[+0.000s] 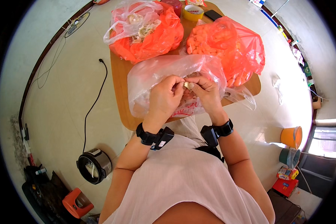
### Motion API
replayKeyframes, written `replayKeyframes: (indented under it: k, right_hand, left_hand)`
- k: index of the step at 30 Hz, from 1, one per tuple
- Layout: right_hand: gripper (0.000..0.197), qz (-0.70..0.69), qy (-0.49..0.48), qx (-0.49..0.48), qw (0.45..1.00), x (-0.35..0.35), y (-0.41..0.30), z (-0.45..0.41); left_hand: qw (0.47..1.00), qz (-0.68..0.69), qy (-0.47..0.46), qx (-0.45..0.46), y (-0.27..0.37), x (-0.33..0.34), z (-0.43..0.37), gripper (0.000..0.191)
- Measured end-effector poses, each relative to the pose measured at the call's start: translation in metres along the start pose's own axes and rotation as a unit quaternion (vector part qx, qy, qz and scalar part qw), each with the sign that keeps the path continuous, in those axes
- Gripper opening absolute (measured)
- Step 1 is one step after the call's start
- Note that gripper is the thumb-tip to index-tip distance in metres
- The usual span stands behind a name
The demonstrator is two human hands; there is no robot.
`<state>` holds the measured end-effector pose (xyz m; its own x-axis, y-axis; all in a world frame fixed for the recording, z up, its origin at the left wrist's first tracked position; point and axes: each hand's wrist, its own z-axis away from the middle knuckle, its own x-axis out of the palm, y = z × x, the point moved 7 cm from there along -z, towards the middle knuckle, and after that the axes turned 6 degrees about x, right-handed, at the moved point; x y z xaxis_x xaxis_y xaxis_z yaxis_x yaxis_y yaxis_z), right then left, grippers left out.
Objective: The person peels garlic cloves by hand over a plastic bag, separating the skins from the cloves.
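A pale garlic clove (186, 85) is pinched between the fingertips of my right hand (206, 91). My left hand (167, 93) meets it from the other side, thumb and forefinger closed at the clove's edge. Both hands are over the mouth of a clear plastic bag (145, 74) with red print, which lies on a wooden table (119, 84). Brownish, unpeeled-looking cloves (188, 96) show inside this bag, partly hidden by my fingers. To the right, a red translucent bag (249, 42) holds many smooth, peeled-looking cloves (203, 40).
Dry garlic skins (145, 31) lie in a white bag within a red bag (165, 42) at the back left. Behind are yellow tape (193, 13), a dark phone (213, 15) and a red container (173, 5). An electric cooker (94, 165) with a black cord (93, 105) stands on the floor.
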<state>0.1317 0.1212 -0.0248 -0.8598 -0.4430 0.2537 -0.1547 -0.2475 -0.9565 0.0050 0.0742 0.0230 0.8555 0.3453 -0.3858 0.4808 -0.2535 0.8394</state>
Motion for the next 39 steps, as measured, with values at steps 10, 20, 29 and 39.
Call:
replayKeyframes:
  k: [10, 20, 29, 39]
  right_hand:
    - [0.02, 0.224, 0.071, -0.13, 0.963, 0.006, -0.015, 0.006]
    - [0.022, 0.2, 0.085, -0.163, 0.962, 0.007, -0.014, 0.01]
    - [0.02, -0.04, 0.025, -0.153, 0.987, 0.001, -0.018, 0.012]
    - [0.019, -0.005, 0.026, -0.073, 0.997, -0.004, -0.006, 0.004]
  left_hand:
    - [0.987, -0.122, 0.036, 0.095, 0.009, 0.004, 0.001, 0.009]
    - [0.978, -0.18, 0.046, 0.096, 0.006, 0.004, 0.001, 0.01]
    - [0.973, -0.219, -0.023, -0.063, -0.028, 0.008, 0.008, 0.015]
    - [0.999, 0.026, 0.006, 0.045, -0.003, 0.003, 0.0, 0.014]
